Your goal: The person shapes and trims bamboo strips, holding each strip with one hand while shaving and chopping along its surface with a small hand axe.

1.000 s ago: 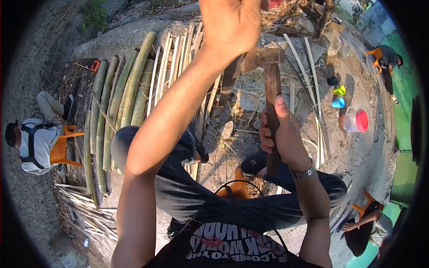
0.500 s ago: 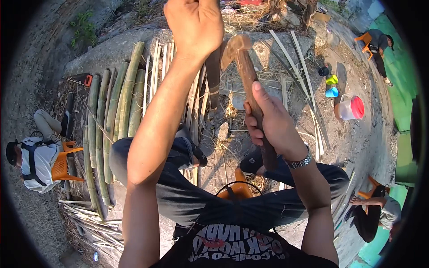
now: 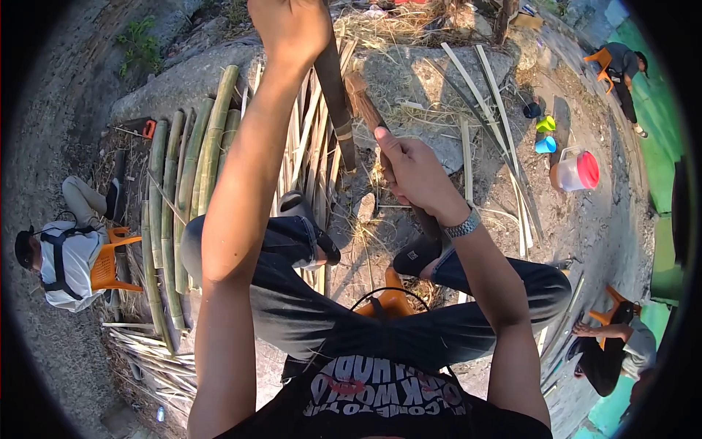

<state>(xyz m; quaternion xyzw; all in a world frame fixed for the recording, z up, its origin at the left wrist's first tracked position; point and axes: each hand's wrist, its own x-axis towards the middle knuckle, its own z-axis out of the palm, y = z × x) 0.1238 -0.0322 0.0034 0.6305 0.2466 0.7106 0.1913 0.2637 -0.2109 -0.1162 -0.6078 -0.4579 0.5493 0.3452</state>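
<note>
My left hand point(image 3: 292, 29) is raised at the top edge with its fingers closed. What it grips is hidden behind the hand and the frame edge. A long dark piece point(image 3: 335, 95) with a pale ring near its lower end slants down beside that hand. My right hand point(image 3: 418, 172) is wrapped around the handle of a wooden mallet point(image 3: 368, 110). The mallet's head is at the upper left, close to the dark piece, and its handle end reaches below my right hand. Split strips point(image 3: 311, 157) lie behind the dark piece.
Green bamboo poles point(image 3: 212, 139) and a red-handled saw point(image 3: 149, 129) lie left; thin strips point(image 3: 157, 366) are piled below. A pitcher point(image 3: 578, 170), a blue cup point(image 3: 545, 145) and a yellow-green cup point(image 3: 545, 124) stand right. People sit at left point(image 3: 69, 260), upper right point(image 3: 621, 66) and lower right point(image 3: 621, 344).
Both hands have moved left in the view. The mallet, still in my right hand, has tilted further left with its head nearer the dark piece, which has also shifted left.
</note>
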